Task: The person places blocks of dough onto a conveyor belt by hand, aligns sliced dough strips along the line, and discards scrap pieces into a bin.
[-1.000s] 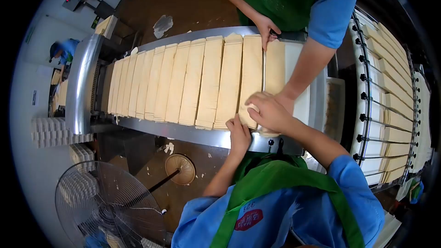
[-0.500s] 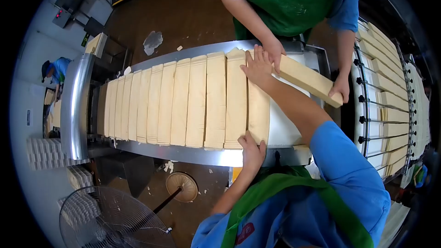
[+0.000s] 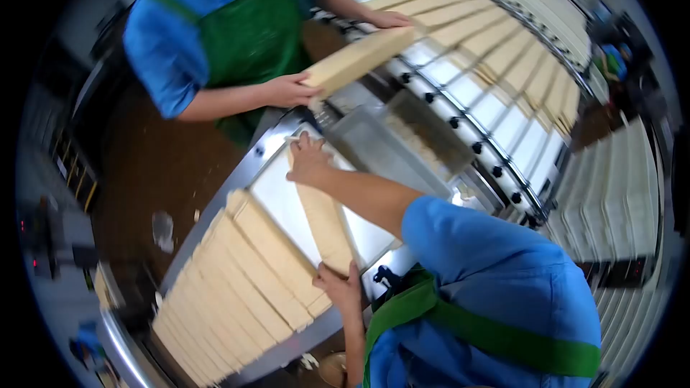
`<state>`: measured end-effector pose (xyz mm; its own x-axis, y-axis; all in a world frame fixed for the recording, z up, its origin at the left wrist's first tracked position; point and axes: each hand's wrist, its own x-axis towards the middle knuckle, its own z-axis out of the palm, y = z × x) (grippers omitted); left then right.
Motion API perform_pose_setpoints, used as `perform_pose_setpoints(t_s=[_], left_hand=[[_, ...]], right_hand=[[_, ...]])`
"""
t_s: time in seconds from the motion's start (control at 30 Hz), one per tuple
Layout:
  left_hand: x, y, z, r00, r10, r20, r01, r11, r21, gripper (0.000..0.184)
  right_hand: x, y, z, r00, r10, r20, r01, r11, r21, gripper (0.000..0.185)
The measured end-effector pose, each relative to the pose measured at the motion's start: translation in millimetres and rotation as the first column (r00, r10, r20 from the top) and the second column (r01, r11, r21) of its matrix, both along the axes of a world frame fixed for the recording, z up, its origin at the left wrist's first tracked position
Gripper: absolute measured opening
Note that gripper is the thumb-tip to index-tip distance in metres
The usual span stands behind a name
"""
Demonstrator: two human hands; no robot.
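Observation:
A long pale cream slab [image 3: 320, 219], which looks like dough, lies on the white belt [image 3: 277, 190] with my hands at its two ends. My right hand [image 3: 310, 159] grips its far end, the fingers spread over the top. Around the near end is my left hand [image 3: 341, 289], thumb on one side and fingers on the other. A row of similar slabs [image 3: 237, 280] lies side by side to the left, apart from the one I hold. Another person's hands [image 3: 291, 91] hold a similar pale block [image 3: 359, 61] in the air across the belt.
Beyond the belt's end stand a grey tray [image 3: 381, 147] and a bin with pale scraps [image 3: 420, 145]. A second conveyor [image 3: 496, 111] with rods and black knobs carries more slabs at the upper right. Stacked white trays [image 3: 604, 194] stand at the right.
My view has turned to the right. The slab in my hands has moved away from the row, rightward along the belt. The other person has carried their block towards the second conveyor.

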<state>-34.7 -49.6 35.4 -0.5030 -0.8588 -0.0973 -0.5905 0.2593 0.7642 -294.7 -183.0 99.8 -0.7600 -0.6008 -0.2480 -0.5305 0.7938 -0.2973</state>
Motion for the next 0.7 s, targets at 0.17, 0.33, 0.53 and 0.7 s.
perform_pose_setpoints(t_s=[0.17, 0.33, 0.53, 0.7], left_hand=[[-31, 29, 19, 0.958, -0.057, 0.280, 0.070, 0.997, -0.036, 0.084], [-82, 54, 30, 0.991, -0.130, 0.015, 0.131, 0.984, -0.124, 0.079], [-173, 142, 63, 0.641, -0.763, -0.079, 0.582, 0.550, -0.599, 0.071], [-223, 226, 71, -0.002, -1.000, 0.003, 0.824, -0.004, -0.567, 0.050]], right_hand=[[-29, 90, -21, 0.974, -0.132, 0.183, 0.171, 0.960, -0.220, 0.089], [-74, 234, 17, 0.838, -0.440, 0.322, 0.545, 0.672, -0.501, 0.086], [-149, 497, 39, 0.567, -0.792, 0.227, 0.743, 0.373, -0.556, 0.085], [-171, 664, 48, 0.388, -0.857, 0.340, 0.904, 0.281, -0.322, 0.081]])
